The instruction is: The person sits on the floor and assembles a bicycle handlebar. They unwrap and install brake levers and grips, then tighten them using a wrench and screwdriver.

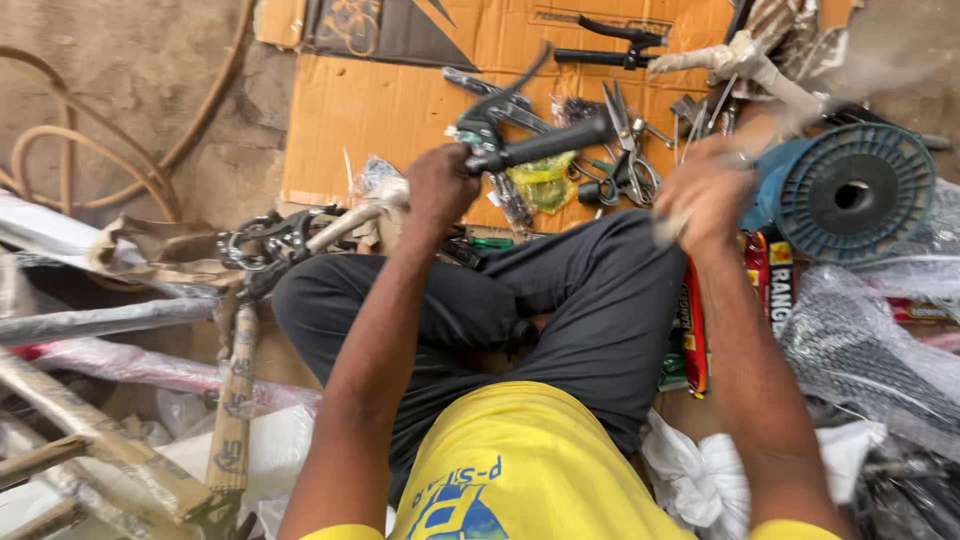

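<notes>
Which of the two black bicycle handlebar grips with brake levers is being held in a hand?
The nearer black handlebar grip, gripped by the left hand over the lap. The other black grip lies untouched on the cardboard sheet.

I see a bicycle repair workshop on the ground: flattened cardboard (400, 110) serves as work mat, with scissors (628, 150), a handlebar (545, 145), wrapped frame tubes (110, 320) and a blue spool (850, 195) around.

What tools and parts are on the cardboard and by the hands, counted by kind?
Black-gripped bicycle handlebar with brake lever, in left hand: 1
Steel scissors with grey handles: 1
Blue plastic cable spool, beside right hand: 1
Loose black brake lever: 1
Yellow plastic bag: 1
Total: 5
</notes>
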